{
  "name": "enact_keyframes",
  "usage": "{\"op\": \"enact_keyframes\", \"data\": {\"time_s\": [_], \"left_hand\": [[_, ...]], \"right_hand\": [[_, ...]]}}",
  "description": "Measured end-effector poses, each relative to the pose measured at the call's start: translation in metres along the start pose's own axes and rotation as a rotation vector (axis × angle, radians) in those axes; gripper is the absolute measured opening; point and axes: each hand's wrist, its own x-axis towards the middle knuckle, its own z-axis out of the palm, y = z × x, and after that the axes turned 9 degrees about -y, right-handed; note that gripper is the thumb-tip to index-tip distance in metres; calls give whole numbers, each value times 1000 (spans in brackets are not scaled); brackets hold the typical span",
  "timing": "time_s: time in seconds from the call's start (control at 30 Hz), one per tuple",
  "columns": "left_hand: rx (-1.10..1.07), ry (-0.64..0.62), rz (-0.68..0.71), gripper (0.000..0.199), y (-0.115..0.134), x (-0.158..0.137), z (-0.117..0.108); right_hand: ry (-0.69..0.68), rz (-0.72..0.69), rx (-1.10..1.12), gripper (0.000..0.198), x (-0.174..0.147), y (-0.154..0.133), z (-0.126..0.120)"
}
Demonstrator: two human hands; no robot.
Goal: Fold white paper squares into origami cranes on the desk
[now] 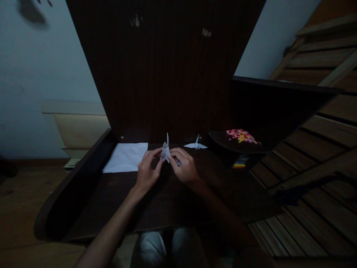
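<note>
A small white folded-paper piece (pixel 166 150), shaped like an origami crane with one thin point standing up, is held between both hands above the dark desk. My left hand (pixel 148 166) pinches its left side between thumb and fingers. On the other side, my right hand (pixel 184 163) grips it the same way, its fingertips partly hiding the folds. A finished-looking white paper crane (pixel 196 145) rests on the desk just beyond my right hand. To the left lies a creased white sheet of paper (pixel 125 158), close to my left hand.
The dark wooden desk (pixel 117 208) has a raised left side and a tall back panel (pixel 167 74). On a small shelf (pixel 223 139) at right sits a pile of pink and yellow bits (pixel 241 136). A yellow-edged item (pixel 239 166) is below it. Wooden slats (pixel 306 156) stand farther right.
</note>
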Motion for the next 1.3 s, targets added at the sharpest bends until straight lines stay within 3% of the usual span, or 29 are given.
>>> {"op": "enact_keyframes", "data": {"time_s": [0.13,0.4,0.53,0.67,0.77,0.83,0.9,1.07,1.3], "left_hand": [[4,-38,70,12,0,4,-7],[-130,-130,100,21,-1,8,-22],[-164,-114,143,17,0,8,-24],[-195,-79,39,7,-2,6,-25],[-274,-45,-119,8,-2,5,-25],[-358,-8,-202,13,0,5,-24],[-441,5,-254,17,4,5,-23],[-561,-60,-294,19,15,7,-20],[-541,-41,-326,18,23,5,-24]], "right_hand": [[-60,-56,-13,20,0,2,-2],[-178,-166,12,24,-1,6,-13],[-273,-187,28,26,1,4,-23],[-464,-198,50,67,4,0,-46],[-584,-192,94,81,5,0,-59],[-544,-172,78,74,4,2,-58],[-423,-140,45,54,3,3,-51],[-201,-57,54,19,-2,3,-31],[-120,0,128,14,-6,7,-26]]}}
